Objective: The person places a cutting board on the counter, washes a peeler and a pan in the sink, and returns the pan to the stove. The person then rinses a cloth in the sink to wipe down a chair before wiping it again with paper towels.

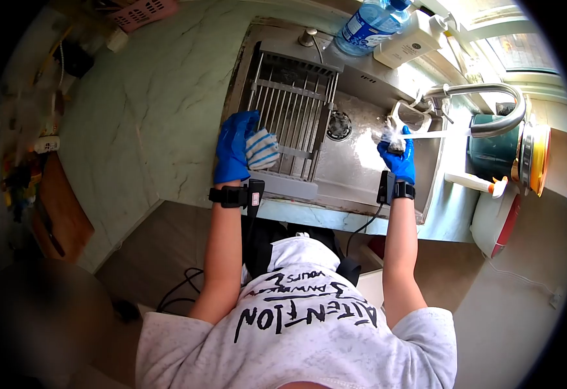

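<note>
My left hand (233, 148), in a blue glove, is closed around a white cloth with blue stripes (262, 150) at the sink's left edge. The cloth rests against the left side of a metal roll-up drying rack (286, 107) lying over the sink (354, 172). My right hand (400, 159), also in a blue glove, is over the sink's right side, under the stream from the curved faucet (513, 104). Its fingers are closed on a small object with a dark part (397, 146) and a whitish part. Splashing water blurs it, and I cannot make out its kind.
Behind the sink stand a blue-labelled water bottle (364, 29) and a white pump bottle (410, 40). To the right are a green pot (491, 146) and a white spray-type bottle (471, 183). A pink basket (142, 14) sits at the far left of the marble-patterned counter (160, 97).
</note>
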Demonstrator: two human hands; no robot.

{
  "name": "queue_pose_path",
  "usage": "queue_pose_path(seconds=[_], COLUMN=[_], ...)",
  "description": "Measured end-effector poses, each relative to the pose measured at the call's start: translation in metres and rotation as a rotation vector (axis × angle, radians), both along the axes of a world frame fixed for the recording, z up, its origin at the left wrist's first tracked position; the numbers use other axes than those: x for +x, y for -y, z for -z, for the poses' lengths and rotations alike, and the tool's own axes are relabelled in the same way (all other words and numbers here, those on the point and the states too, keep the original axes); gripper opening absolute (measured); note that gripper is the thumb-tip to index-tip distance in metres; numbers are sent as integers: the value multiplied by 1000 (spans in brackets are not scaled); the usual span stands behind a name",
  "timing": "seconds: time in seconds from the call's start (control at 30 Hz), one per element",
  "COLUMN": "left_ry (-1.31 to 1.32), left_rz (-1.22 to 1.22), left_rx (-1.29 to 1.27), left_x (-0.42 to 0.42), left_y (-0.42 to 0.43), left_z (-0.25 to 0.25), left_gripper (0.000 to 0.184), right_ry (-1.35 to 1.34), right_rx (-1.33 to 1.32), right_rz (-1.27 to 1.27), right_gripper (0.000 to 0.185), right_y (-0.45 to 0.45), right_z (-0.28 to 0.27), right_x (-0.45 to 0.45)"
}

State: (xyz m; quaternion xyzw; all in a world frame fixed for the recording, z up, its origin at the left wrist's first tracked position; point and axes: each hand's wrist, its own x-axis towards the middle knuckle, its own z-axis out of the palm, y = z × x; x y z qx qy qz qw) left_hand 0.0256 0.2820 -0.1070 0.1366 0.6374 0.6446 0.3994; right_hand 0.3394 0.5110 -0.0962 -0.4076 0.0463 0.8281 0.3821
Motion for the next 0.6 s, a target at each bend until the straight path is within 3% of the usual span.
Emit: queue_pose_path(seconds=[0.03,0.07,0.13,0.2,0.33,0.4,0.47,0.53,0.6], left_ry=[-15,-29,-26,-21,69,118,-47,-14,11], left_rz=[-8,-19,-19,-30,-94,-129,-101,-118,-138], left_rx=[-3,-6,-28,-50,-60,-25,-75,-53,-36], left_x=[0,-1,-2,-4,-4,-4,-4,-5,-11], left_y=[2,4,8,12,18,21,23,27,37], left_z=[-1,-2,-3,-6,-13,-15,-19,-18,-17], left_gripper=[27,28,28,29,29,29,29,29,29], right_ry=[333,-84,-92,-119,-248,-91,9,123,248], right_rx=[616,42,136,143,357,559,849,777,1084], right_rz=[-323,-192,-203,-235,-474,-660,-806,-1187,-1003], right_gripper=[35,37,31,38,44,45,39,34,23], right_y=[1,-17,5,8,28,32,42,36,59], right_z=[21,31,-9,-15,-37,-33,-44,-34,-3], right_x=[7,16,-19,-42,-102,-148,-189,-225,-263])
